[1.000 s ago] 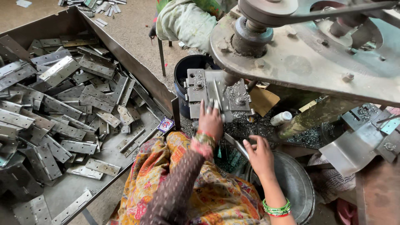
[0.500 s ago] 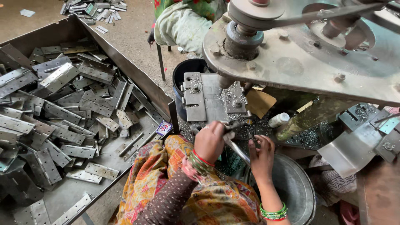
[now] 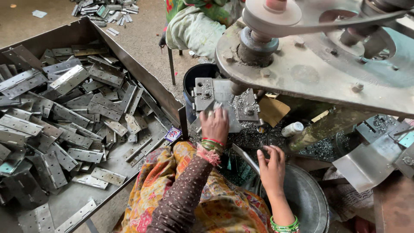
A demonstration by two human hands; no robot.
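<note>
Hinge plate (image 3: pixel 214 106) sits on the drill-press fixture (image 3: pixel 215 101) under the left hand (image 3: pixel 214 125), fingers pressing it flat, while the right hand (image 3: pixel 271 164) hovers open and empty, so the seating step looks in hand

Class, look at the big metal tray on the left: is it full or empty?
Nearly full. The tray holds a jumbled heap of flat metal hinges over most of its floor; only the near corner shows bare metal.

We cannot see what lies under our left hand (image 3: pixel 214 125) on the metal jig (image 3: pixel 215 101); its fingers cover that part. The machine plate (image 3: pixel 319 73) hides the drill's tip and runs off the right edge. The tray of hinges (image 3: pixel 64 112) is cut off at left. Another person's clothing (image 3: pixel 194 26) is cropped at top.
</note>
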